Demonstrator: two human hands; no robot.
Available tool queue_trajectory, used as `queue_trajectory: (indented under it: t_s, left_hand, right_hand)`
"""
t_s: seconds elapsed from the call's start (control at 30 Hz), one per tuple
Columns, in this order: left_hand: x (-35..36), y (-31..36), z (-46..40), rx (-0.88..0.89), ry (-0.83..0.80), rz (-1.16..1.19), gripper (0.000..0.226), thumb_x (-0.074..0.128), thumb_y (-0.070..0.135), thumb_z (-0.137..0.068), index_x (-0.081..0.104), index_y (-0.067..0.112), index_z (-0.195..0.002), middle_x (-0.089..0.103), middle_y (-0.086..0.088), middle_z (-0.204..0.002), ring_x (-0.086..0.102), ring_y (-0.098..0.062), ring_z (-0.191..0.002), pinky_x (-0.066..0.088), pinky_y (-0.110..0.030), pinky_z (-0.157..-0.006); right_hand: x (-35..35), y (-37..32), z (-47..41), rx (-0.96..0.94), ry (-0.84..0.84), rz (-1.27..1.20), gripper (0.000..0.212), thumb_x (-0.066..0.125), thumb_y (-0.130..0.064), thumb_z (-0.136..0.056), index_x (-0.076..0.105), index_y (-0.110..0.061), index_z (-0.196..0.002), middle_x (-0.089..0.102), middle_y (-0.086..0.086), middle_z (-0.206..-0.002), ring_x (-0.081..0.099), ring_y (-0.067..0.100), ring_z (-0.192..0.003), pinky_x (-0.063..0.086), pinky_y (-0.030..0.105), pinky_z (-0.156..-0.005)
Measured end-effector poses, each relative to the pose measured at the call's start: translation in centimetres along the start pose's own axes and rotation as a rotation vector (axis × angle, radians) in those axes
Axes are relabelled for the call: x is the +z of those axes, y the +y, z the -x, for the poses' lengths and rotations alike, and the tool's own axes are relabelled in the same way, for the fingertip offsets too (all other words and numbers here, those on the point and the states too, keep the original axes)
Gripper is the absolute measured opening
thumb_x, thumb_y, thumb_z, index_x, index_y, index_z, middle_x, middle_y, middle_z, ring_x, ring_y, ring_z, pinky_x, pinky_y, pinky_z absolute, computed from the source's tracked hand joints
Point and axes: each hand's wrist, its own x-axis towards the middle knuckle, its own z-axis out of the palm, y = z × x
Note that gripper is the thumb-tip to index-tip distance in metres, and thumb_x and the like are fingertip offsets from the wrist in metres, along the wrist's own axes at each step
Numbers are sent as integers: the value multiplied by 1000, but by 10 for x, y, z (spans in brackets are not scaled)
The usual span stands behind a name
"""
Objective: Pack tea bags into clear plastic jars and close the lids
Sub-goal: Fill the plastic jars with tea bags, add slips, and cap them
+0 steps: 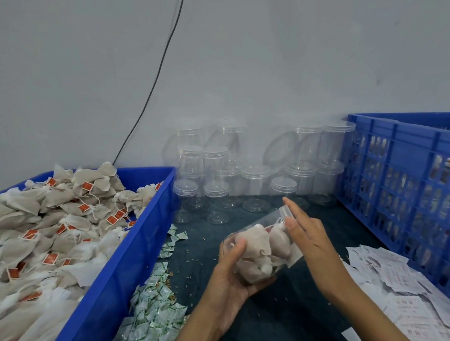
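Both forearms come up from the bottom edge. Just right of centre, my left hand point(232, 275) cups the clear jar point(264, 245) from below, fingers curled round its base; it lies tilted, mouth toward the upper right, stuffed with tea bags point(254, 245). My right hand point(305, 231) is flat, fingers straight, gripping nothing, fingertips at the jar's mouth; I cannot tell whether a lid is on. If bags bulge past the rim, I judge the lid could trap a string and sit crooked. Tilted like this, a loosened hold could spill bags onto the dark cloth point(283, 327).
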Motion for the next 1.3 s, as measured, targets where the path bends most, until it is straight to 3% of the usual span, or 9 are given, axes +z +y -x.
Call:
queue_trajectory:
  t_s: [0.1,0.23,0.37,0.5,0.6,0.8,0.9,1.0,1.3]
  left_hand:
    - [1,1,0,-62,43,59,61,64,44,-80,58,5,-126,66,-22,-114,65,-31,-90,57,-38,-68]
    - [2,2,0,-90,43,112,64,55,53,-82,62,4,-122,65,-22,-110,62,-25,-83,54,-32,-62]
    - [-2,-2,-1,38,88,-5,58,55,45,-83,53,10,-130,63,-22,-122,64,-26,-90,54,-35,-70]
    - [-1,-3,0,-2,81,-22,60,58,49,-77,61,8,-122,66,-21,-112,62,-25,-86,53,-33,-66]
    - [1,-2,1,-8,56,-42,61,60,51,-80,60,9,-125,64,-22,-121,61,-26,-93,52,-33,-70]
    - [-2,-2,-1,65,98,-39,60,71,39,-77,53,13,-128,68,-14,-111,66,-24,-86,54,-36,-67]
    - [0,-2,0,-21,93,7,63,62,48,-76,61,6,-122,69,-18,-108,65,-23,-83,53,-33,-64]
    - [1,-2,2,-21,64,-18,64,56,51,-79,60,6,-124,66,-22,-117,62,-25,-88,53,-32,-67]
    - [5,-7,4,156,156,-99,71,59,53,-77,48,7,-130,64,-23,-120,65,-30,-92,55,-34,-64]
  right_hand:
    - [-10,1,-1,-20,-124,-131,100,56,-77,-58,24,-45,-146,30,-19,-147,30,-2,-135,28,14,-103]
    - [-13,1,7,-89,-109,-180,65,65,-50,-80,39,-44,-138,50,-15,-135,49,-7,-121,45,8,-85]
    - [-6,2,2,44,28,-93,65,49,-66,-70,39,-38,-128,56,0,-119,61,-4,-90,44,7,-68]
    - [-7,2,-2,66,-43,-131,110,56,-90,-49,24,-39,-140,41,-6,-129,49,1,-113,40,15,-89]
    - [-7,3,2,-4,-63,-178,73,61,-52,-75,28,-43,-139,50,-7,-126,57,-8,-106,48,11,-78]
    - [-8,6,0,126,6,-183,74,59,-70,-74,33,-39,-136,55,-6,-121,58,-1,-101,43,15,-74]
    - [-6,6,3,59,-36,-168,70,58,-57,-72,32,-44,-136,47,-14,-127,56,-9,-104,47,9,-75]
    - [-4,6,3,24,6,-183,67,61,-50,-71,37,-42,-134,51,-9,-124,58,-3,-106,48,18,-86]
    - [2,-1,7,29,70,-236,56,71,-53,-75,50,-32,-123,59,-6,-115,63,4,-97,48,18,-76]
